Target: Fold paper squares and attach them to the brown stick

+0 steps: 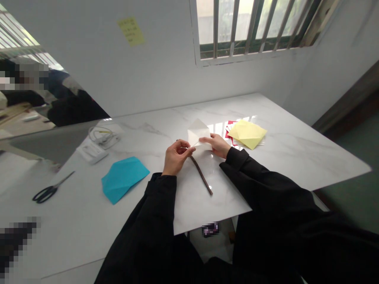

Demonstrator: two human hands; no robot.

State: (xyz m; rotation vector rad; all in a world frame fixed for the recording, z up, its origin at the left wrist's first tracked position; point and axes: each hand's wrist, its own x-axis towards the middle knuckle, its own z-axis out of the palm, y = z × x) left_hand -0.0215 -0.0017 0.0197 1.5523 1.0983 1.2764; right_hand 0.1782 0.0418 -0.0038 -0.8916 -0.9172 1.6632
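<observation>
A white paper envelope (199,128) with its pointed flap up is in front of me at the middle of the table. My right hand (219,145) grips its right side, thumb across the front. At the lower left edge of the envelope, my left hand (177,157) pinches with thumb and fingertips. A thin dark brown stick (203,176) runs slantwise beneath my left hand, its near end bare on the table. Whether the left fingers also touch the stick is hidden. To the left lies a blue envelope (124,177).
Yellow, red and white envelopes (248,134) are piled on the right of the marble-patterned table (296,157). On the left are black-handled scissors (51,191), a white power strip (92,153) and a coiled cable (103,136). A wall with a barred window (251,27) stands behind.
</observation>
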